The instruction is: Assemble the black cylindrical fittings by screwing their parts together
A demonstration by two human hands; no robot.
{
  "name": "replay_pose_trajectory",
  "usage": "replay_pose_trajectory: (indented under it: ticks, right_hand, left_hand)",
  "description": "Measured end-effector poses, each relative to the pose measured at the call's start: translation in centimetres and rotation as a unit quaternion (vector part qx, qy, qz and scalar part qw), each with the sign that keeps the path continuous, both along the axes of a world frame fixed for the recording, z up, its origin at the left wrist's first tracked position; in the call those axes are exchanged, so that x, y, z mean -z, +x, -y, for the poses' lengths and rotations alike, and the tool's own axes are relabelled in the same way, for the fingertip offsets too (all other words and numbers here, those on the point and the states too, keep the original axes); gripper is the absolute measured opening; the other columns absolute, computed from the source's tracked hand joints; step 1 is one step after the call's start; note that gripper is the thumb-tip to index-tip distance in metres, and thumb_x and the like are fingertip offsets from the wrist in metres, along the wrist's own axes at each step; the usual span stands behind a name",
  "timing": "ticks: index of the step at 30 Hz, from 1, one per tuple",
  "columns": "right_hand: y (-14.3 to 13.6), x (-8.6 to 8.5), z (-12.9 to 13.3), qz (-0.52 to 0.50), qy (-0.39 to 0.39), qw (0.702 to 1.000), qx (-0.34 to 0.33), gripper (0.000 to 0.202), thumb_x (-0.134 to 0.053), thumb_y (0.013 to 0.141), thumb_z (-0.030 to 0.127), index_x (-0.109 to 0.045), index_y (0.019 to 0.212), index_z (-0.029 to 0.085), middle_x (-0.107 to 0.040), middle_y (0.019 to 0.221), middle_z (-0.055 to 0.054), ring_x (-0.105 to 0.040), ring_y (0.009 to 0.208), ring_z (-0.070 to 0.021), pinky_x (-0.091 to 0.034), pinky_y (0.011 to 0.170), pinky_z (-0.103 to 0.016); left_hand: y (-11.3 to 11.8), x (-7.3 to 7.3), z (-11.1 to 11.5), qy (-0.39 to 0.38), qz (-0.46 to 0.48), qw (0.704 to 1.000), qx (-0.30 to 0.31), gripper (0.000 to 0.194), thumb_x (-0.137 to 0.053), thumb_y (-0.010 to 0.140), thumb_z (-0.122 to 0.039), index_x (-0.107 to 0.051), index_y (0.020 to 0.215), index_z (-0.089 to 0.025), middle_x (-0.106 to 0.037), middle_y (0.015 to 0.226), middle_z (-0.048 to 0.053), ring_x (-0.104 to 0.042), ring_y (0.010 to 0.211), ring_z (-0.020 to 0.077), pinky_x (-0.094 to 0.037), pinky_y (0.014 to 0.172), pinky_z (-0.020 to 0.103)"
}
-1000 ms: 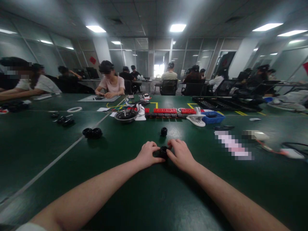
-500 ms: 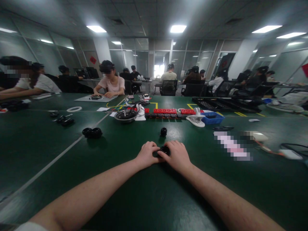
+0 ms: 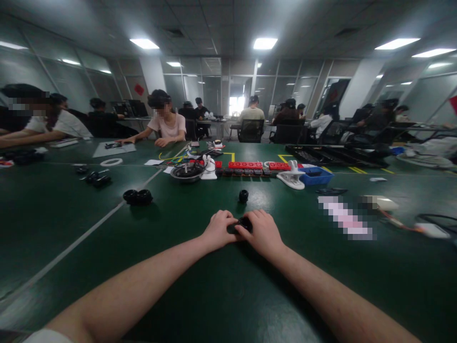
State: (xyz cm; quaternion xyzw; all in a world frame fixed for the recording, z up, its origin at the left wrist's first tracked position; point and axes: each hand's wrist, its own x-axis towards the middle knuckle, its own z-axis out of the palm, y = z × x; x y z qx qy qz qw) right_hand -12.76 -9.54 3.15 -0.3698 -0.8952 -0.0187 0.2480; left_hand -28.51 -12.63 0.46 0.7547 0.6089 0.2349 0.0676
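Both of my hands meet over the green table, around a small black round part [image 3: 245, 224]. My right hand [image 3: 263, 233] is closed on it, with the fingers curled over its far right side and the thumb across the near side. My left hand [image 3: 218, 229] has its fingers and thumb bent toward the part's left side; its fingertips reach the part or lie very close to it. Just beyond my hands a second black round piece [image 3: 243, 196] stands on the table. Farther left, two more black round pieces [image 3: 137, 196] sit side by side.
Farther off are a round bowl [image 3: 186, 172] with cables, red power strips [image 3: 244, 165], a white clamp stand [image 3: 293, 176] and a blue bin [image 3: 316, 176]. Cables and a white device [image 3: 432, 230] lie at right. A person in pink [image 3: 166, 125] sits across the table.
My hands have hardly moved. The person across the table has slid the light mat to the left, one arm stretched out toward it.
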Motion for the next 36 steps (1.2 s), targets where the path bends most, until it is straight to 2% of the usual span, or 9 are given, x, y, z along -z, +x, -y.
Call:
replay_pose_trajectory:
  ticks: [20,27,36]
  right_hand:
    - [0.20,-0.31,0.21,0.006,0.011,1.000,0.012,0.028,-0.049,0.075,0.045,-0.057,0.083,0.020,-0.055,0.080,-0.005,-0.045,0.077,-0.0188,-0.033,0.066,-0.030]
    - [0.06,-0.10,0.16,0.005,0.000,1.000,0.012,0.032,-0.050,0.075,0.044,-0.056,0.091,0.017,-0.056,0.081,-0.005,-0.046,0.079,-0.0195,-0.033,0.067,-0.030]
    - [0.07,-0.44,0.26,0.016,-0.013,1.000,0.002,0.027,-0.047,0.077,0.040,-0.058,0.086,0.018,-0.055,0.078,-0.006,-0.045,0.078,-0.0188,-0.034,0.069,-0.030]
  left_hand:
    - [0.05,-0.39,0.20,-0.010,0.004,1.000,0.000,0.040,-0.056,0.063,-0.055,-0.061,0.085,-0.022,-0.049,0.087,0.002,-0.042,0.084,0.0188,-0.037,0.074,0.033]
    - [0.03,-0.37,0.14,-0.009,-0.001,1.000,-0.001,0.038,-0.057,0.063,-0.053,-0.061,0.085,-0.022,-0.049,0.088,0.002,-0.043,0.084,0.0189,-0.037,0.074,0.033]
    - [-0.03,-0.26,0.10,-0.010,-0.002,1.000,-0.001,0.039,-0.057,0.063,-0.052,-0.061,0.087,-0.022,-0.049,0.089,0.003,-0.042,0.085,0.0193,-0.037,0.075,0.034]
